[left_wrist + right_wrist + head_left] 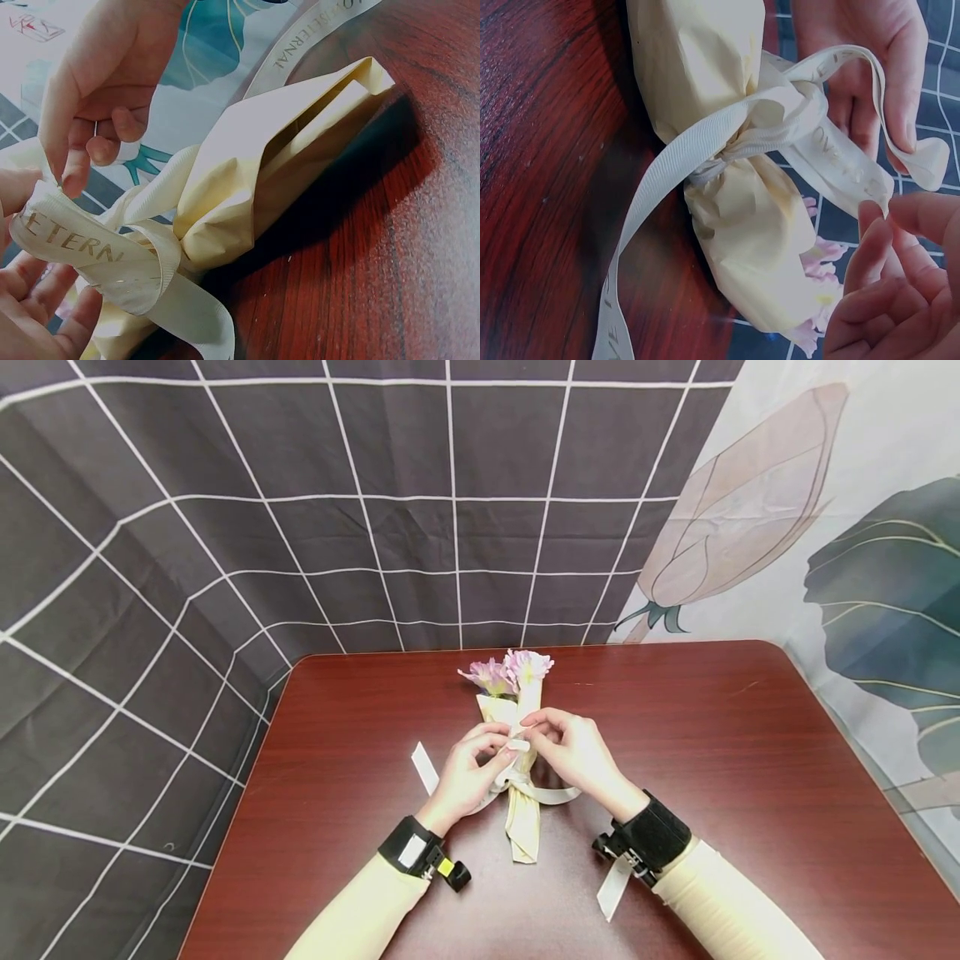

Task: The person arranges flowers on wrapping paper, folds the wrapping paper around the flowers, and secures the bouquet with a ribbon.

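A small bouquet lies on the table, pink-and-white flowers at its far end and cream wrapping paper around the stems. White ribbon with gold lettering is tied about the paper's gathered waist. Above the knot, my left hand pinches a ribbon loop between thumb and fingers. My right hand faces it closely, thumb and index finger pinching the tip of a ribbon fold. The wrapped bouquet passes beneath both hands, which partly hide its middle in the head view.
One ribbon tail extends left of the bouquet; another shows beside the right wrist's black camera strap. The reddish-brown table meets a dark grid-patterned cloth at the back and a floral cloth at the right.
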A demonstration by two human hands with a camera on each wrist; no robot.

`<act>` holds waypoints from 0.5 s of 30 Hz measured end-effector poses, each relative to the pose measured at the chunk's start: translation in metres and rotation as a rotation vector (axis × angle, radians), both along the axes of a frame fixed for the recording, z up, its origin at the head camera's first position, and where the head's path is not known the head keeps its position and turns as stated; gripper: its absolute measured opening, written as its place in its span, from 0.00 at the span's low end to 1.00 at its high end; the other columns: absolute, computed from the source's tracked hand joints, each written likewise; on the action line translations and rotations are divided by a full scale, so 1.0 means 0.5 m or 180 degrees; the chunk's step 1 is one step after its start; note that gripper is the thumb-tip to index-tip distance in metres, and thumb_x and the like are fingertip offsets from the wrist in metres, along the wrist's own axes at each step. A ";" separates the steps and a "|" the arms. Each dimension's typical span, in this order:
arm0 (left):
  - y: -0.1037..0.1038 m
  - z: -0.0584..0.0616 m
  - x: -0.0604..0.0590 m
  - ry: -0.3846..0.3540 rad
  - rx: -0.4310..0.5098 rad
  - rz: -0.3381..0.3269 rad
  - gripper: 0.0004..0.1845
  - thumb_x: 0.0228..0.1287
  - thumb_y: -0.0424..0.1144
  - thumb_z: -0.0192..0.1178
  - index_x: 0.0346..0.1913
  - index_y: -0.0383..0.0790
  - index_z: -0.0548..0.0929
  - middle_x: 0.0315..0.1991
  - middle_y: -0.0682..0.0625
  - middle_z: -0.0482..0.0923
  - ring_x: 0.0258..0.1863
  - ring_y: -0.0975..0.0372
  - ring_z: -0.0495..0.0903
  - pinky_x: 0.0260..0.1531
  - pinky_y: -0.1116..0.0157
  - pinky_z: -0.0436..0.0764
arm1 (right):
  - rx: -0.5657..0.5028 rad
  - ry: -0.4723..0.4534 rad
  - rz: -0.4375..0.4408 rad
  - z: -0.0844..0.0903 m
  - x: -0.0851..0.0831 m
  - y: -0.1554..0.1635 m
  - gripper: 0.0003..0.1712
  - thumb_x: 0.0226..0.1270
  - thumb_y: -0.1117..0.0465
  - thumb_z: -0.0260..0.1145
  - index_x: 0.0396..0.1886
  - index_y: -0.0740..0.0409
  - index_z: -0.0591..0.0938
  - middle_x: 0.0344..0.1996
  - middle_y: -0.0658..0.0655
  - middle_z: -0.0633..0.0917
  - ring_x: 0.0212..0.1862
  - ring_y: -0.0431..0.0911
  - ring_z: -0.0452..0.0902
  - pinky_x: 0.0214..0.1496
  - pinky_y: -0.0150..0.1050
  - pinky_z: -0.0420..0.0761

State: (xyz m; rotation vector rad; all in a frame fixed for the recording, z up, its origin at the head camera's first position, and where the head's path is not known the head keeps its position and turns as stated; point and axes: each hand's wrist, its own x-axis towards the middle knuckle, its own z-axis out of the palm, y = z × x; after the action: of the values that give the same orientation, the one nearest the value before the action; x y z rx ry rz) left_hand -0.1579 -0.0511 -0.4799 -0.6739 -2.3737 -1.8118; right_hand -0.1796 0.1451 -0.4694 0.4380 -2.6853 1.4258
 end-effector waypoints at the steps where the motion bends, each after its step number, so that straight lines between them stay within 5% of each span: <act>1: 0.000 0.000 0.000 -0.0004 -0.0005 -0.0001 0.05 0.62 0.30 0.61 0.39 0.34 0.85 0.51 0.41 0.77 0.47 0.59 0.77 0.44 0.53 0.77 | -0.0040 -0.0001 0.0035 0.000 0.001 0.002 0.10 0.64 0.61 0.61 0.42 0.43 0.82 0.27 0.47 0.85 0.22 0.41 0.76 0.21 0.34 0.72; 5: 0.002 0.000 0.001 -0.0008 -0.0026 -0.0006 0.05 0.63 0.31 0.61 0.39 0.35 0.85 0.51 0.43 0.78 0.47 0.59 0.77 0.43 0.55 0.77 | -0.0215 0.0015 0.0238 0.000 0.004 0.010 0.13 0.64 0.64 0.58 0.46 0.45 0.81 0.30 0.50 0.85 0.26 0.43 0.78 0.27 0.34 0.74; 15: 0.004 -0.007 0.000 -0.0030 0.0024 -0.0060 0.06 0.62 0.31 0.61 0.40 0.36 0.85 0.51 0.43 0.78 0.47 0.60 0.77 0.43 0.50 0.76 | 0.0024 0.0421 0.0632 -0.010 0.006 0.015 0.09 0.59 0.48 0.69 0.39 0.37 0.82 0.27 0.39 0.80 0.28 0.37 0.73 0.23 0.34 0.70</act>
State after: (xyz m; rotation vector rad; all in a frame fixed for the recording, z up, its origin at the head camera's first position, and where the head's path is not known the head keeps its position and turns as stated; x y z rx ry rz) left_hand -0.1577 -0.0493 -0.4836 -0.6907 -2.3730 -1.8346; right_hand -0.1765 0.1528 -0.4746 0.7898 -2.6037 1.3779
